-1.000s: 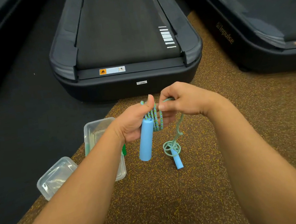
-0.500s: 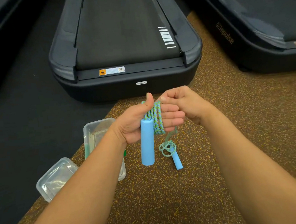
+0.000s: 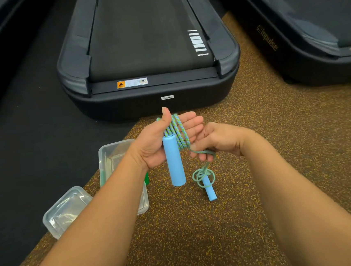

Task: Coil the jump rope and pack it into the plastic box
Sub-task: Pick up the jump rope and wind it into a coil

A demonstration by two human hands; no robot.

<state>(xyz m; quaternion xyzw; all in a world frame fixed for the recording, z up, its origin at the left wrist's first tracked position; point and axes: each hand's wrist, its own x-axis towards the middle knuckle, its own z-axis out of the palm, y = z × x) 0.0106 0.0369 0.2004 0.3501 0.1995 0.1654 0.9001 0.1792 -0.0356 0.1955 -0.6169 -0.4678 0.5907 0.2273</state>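
Note:
A blue-green braided jump rope (image 3: pixel 178 132) is wound in several turns around the palm of my left hand (image 3: pixel 154 145), fingers straight and thumb up. One blue foam handle (image 3: pixel 173 161) hangs down from that palm, pinned by the thumb side. My right hand (image 3: pixel 216 141) pinches the loose rope just below the coil. The rest of the rope lies in a small loop on the floor around the second blue handle (image 3: pixel 209 190). The clear plastic box (image 3: pixel 110 154) sits on the floor left of my hands, partly hidden by my left forearm.
A clear lid (image 3: pixel 66 209) lies left of the box at the edge of the speckled brown floor mat (image 3: pixel 201 237). A black treadmill (image 3: pixel 147 49) stands straight ahead, another treadmill (image 3: pixel 309 23) to the right. A green clip (image 3: pixel 146 178) shows beside the box.
My right hand has come down from the top of the coil to below my left hand, laying another turn. More rope is on the palm and less on the floor.

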